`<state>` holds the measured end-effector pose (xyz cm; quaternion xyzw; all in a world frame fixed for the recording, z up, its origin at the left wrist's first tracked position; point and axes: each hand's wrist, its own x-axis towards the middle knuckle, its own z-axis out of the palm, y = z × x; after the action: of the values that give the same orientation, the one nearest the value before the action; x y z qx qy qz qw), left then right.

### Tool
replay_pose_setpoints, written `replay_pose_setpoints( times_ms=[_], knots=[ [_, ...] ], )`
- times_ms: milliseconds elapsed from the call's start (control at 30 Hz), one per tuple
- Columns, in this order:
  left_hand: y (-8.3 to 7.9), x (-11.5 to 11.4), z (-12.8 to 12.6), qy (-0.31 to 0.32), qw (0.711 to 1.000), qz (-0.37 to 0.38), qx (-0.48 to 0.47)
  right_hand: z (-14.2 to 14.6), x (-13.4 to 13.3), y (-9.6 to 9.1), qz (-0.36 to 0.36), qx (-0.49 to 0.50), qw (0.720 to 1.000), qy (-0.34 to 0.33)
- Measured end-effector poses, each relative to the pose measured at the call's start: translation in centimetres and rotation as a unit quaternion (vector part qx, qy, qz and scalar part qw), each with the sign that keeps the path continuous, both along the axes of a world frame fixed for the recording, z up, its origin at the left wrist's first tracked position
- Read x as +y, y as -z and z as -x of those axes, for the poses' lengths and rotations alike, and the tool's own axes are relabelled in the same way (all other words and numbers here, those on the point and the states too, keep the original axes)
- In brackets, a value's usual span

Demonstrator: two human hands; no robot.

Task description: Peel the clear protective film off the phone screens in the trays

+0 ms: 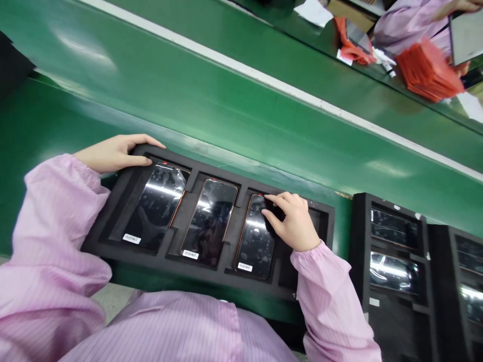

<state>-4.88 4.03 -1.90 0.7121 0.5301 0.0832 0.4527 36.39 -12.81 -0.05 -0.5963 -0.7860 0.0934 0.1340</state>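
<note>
Gripping the far left corner of a long black foam-like tray (147, 257), the left hand (116, 152) has its thumb inside the rim and its index finger stretched along the outer edge, a narrow gap of rim between them. Just to the right of that hand, near the thumb tip, lies a glossy black rectangular phone with orange edging (154, 206), set in its own recess, a white printed label (132, 239) at its near end. Further right, between the two hands, a second glossy black phone (209, 223) sits in the next recess, with a similar label at its near end and a small red mark (214, 179) at its far one. The right hand (296, 218) reaches over a third glossy black phone (254, 241), which lies just left of its palm; the thumb and index finger stand narrowly apart at that phone's upper right part, and whether they pinch it cannot be told. Beyond both hands stretches a shiny green work surface (226, 123) crossed by a white strip (226, 69). To the right of the right hand stands another black tray (360, 241) holding dark glossy devices (394, 271). Far beyond that hand, a co-worker's pink sleeve (407, 20) shows behind a red-orange stack (430, 70).
</note>
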Motion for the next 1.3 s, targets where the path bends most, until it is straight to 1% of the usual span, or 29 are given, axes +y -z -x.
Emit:
replay_pose_setpoints(
  times_ms=[200,267,400,467,567,633,767,900,1133,1233,1300],
  knots=[
    [0.0,0.0,0.1,-0.004,1.000,-0.004,0.016,1.9,-0.3,0.7,-0.040,-0.030,0.996,0.080],
    [0.0,0.0,0.1,-0.004,1.000,-0.007,0.016,2.2,-0.2,0.8,-0.042,-0.018,0.995,0.085],
    [0.0,-0.1,0.1,-0.007,1.000,-0.006,0.016,2.0,0.0,0.7,-0.034,0.022,0.997,0.066],
    [0.0,-0.1,0.1,-0.008,1.000,-0.008,0.019,2.1,-0.2,0.6,-0.031,0.014,0.997,0.074],
    [0.1,0.0,0.2,-0.004,1.000,-0.008,0.028,2.4,-0.4,0.5,-0.044,-0.030,0.994,0.095],
    [0.1,0.0,0.3,0.000,0.999,-0.013,0.030,2.3,-0.4,0.6,-0.054,-0.038,0.994,0.084],
    [0.0,0.0,0.2,0.003,0.999,-0.023,0.024,1.5,0.0,0.7,-0.063,-0.009,0.997,0.043],
    [0.0,-0.1,0.0,0.002,0.999,-0.020,0.025,1.1,0.2,0.6,-0.070,0.009,0.997,0.024],
    [-0.1,-0.1,0.0,0.001,0.999,-0.022,0.023,1.4,0.1,0.1,-0.048,0.023,0.998,0.024],
    [0.0,0.0,0.1,0.000,1.000,-0.020,0.023,1.4,0.1,-0.1,-0.030,0.019,0.999,0.004],
    [0.1,0.0,0.2,0.001,1.000,-0.018,0.024,1.5,-0.1,-0.2,-0.033,0.003,0.999,0.008]
  ],
)
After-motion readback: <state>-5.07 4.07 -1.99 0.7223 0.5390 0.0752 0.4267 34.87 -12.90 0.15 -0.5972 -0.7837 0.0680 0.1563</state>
